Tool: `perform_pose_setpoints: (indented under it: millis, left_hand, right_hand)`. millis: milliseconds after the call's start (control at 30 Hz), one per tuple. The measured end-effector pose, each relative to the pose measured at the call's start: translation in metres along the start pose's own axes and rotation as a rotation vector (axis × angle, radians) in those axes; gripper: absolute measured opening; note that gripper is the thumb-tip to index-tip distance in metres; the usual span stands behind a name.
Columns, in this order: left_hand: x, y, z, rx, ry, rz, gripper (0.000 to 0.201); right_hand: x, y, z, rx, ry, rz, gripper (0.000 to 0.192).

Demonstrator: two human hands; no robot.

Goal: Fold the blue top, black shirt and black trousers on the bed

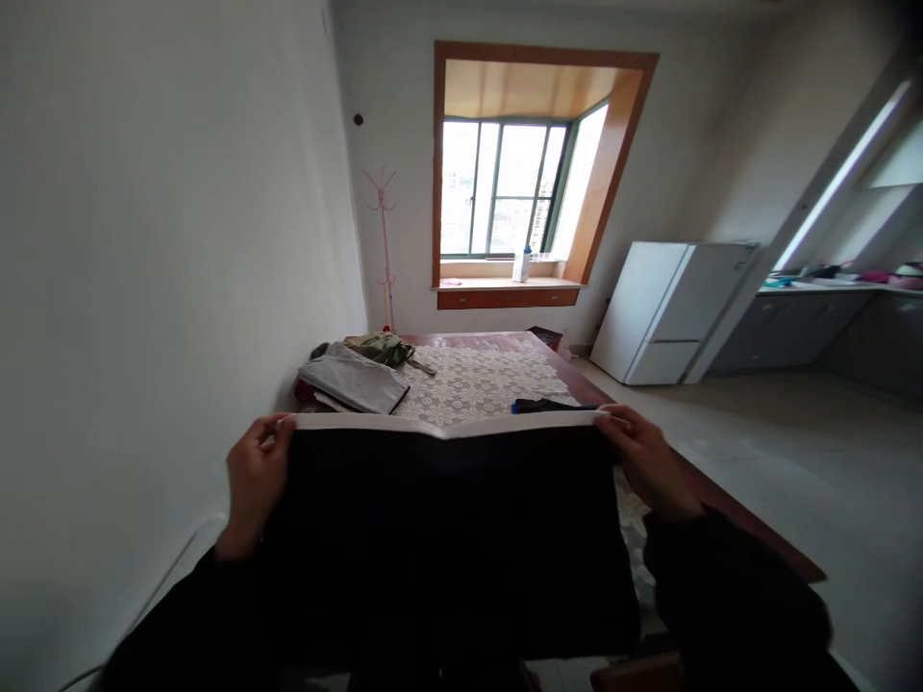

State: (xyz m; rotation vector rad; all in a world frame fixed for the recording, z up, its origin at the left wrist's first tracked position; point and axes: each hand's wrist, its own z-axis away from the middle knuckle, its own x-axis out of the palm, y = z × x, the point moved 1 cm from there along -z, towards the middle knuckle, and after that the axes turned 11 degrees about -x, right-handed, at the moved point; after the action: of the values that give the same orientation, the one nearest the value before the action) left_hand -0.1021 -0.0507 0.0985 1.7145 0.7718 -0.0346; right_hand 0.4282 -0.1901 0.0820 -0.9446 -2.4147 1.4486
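Note:
A black garment with a white band point(447, 538) along its top edge hangs stretched between my two hands, above the near part of the table. My left hand point(258, 481) pinches one end of the white band, fingers closed. At the opposite end, my right hand point(645, 457) grips the band the same way. The band dips slightly in the middle. Folded grey cloth point(357, 378) lies on the table beyond my left hand, against an olive-green cloth item point(380, 348). A dark item with a blue edge point(552, 406) shows just past the band on the right, partly hidden.
The dark red wooden table point(598, 389) carries a patterned lace cloth point(476, 375). A white wall point(180, 240) runs close on the left. Farther off are a pink coat stand point(386, 240), a window sill with a bottle point(521, 264), and a white fridge point(656, 308).

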Motion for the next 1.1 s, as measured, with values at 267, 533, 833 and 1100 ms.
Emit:
perform_pose_setpoints:
  millis: [267,533,833,1100]
  left_hand:
    - [0.128,-0.073,-0.067,0.023,-0.277,-0.414,0.022]
    - [0.144,-0.111,-0.063,-0.060,-0.266,-0.450,0.036]
    - [0.107,-0.099,-0.054,-0.141,-0.352,-0.284,0.061]
    - [-0.015,-0.130,0.090,-0.155,-0.382,-0.436,0.053]
  right_hand:
    - [0.060,0.131,-0.034,-0.040,-0.220,0.496,0.018]
    - [0.064,0.165,-0.024,-0.003,-0.138,0.659,0.019]
    - [0.041,0.124,0.002,-0.054,-0.243,0.441,0.064]
    - [-0.043,0.081,0.188,0.267,-0.160,0.501,0.044]
